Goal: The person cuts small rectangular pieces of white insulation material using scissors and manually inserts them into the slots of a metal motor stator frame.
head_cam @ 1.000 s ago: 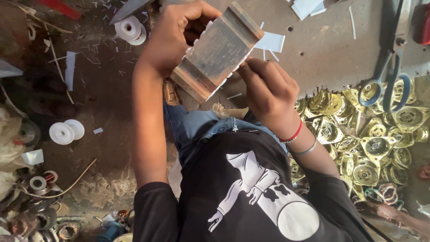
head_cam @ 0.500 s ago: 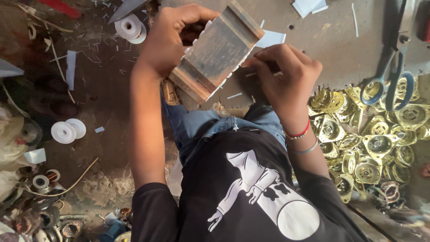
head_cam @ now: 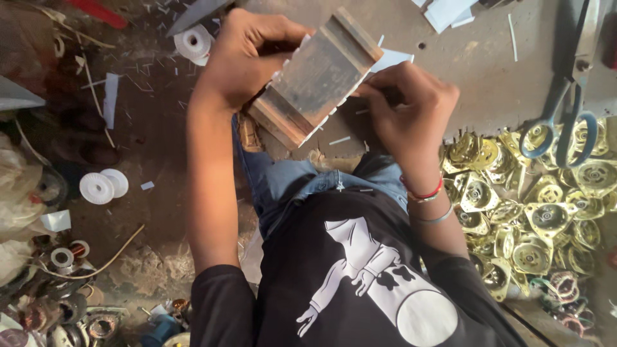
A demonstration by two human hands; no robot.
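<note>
Above the person's lap, a grey block with wooden end strips [head_cam: 315,77] is held tilted; the left hand [head_cam: 247,54] grips its upper edge, the right hand [head_cam: 411,109] pinches at its right side. Yellow metal parts [head_cam: 540,205] lie right, blue-handled scissors [head_cam: 565,122] above them.

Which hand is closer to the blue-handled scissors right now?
The right hand. It works at the near edge of the grey block, with the scissors lying apart on its outer side. The left hand holds the block's far side, farther from them.
</note>
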